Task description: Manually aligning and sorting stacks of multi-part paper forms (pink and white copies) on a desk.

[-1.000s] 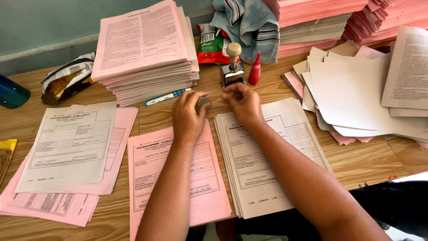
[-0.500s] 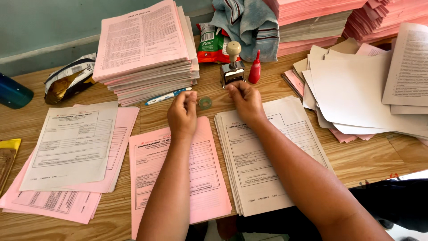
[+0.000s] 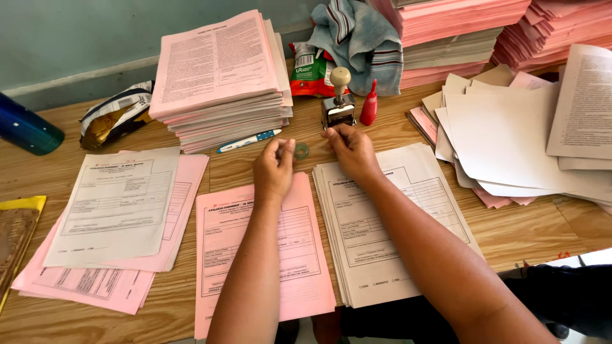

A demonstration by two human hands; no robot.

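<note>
Two hands apart now at frame centre: left hand (image 3: pixel 275 167) has let go, fingers curled, holding nothing. I see small green ring (image 3: pixel 301 151) lying bare on wooden table (image 3: pixel 542 223); right hand (image 3: pixel 350 145), loosely curled and empty, rests on white form stack (image 3: pixel 395 223) below stamp (image 3: pixel 338 102).

At the far left of my worktop (image 3: pixel 523 223) lies a crumpled snack bag (image 3: pixel 115 118), silver, black and gold. Far centre, a red-and-green packet (image 3: pixel 307 70) with a white label leans against the cloth. A flat yellow wrapper (image 3: pixel 19 236) sits at the near left edge.
</note>
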